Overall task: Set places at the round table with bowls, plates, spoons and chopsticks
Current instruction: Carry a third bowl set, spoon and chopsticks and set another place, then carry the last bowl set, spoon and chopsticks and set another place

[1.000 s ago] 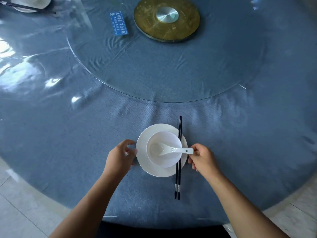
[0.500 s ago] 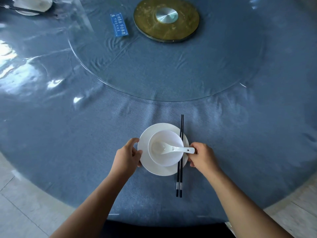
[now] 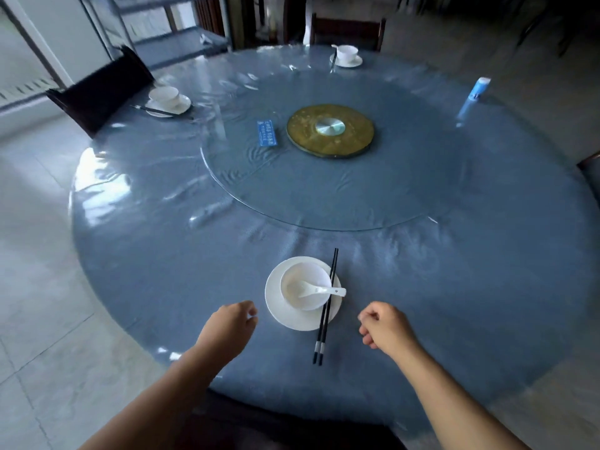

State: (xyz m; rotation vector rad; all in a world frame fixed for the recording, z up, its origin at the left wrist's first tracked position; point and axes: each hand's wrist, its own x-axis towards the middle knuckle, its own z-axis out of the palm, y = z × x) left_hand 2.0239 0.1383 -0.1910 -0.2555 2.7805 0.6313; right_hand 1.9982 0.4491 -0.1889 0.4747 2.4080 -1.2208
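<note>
Bare forearms point(image 3: 168, 388), bare left hand point(image 3: 227, 326), bare right hand point(image 3: 386, 329); dark garment point(image 3: 276, 427) low between arms, detail unclear.

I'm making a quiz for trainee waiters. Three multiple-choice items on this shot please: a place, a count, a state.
1. Where do the near chopsticks lie? A) across the plate's right edge, beside the bowl B) inside the bowl C) left of the plate
2. How many place settings stand on the table? A) one B) three C) five
3. What are the left hand and right hand doing? A) gripping the plate B) pinching the chopsticks C) holding nothing
Answers: 1 A, they cross the rim right of the bowl. 2 B, the near one plus the left setting and the far setting. 3 C, both hover apart from the plate, fingers loosely curled.
</note>
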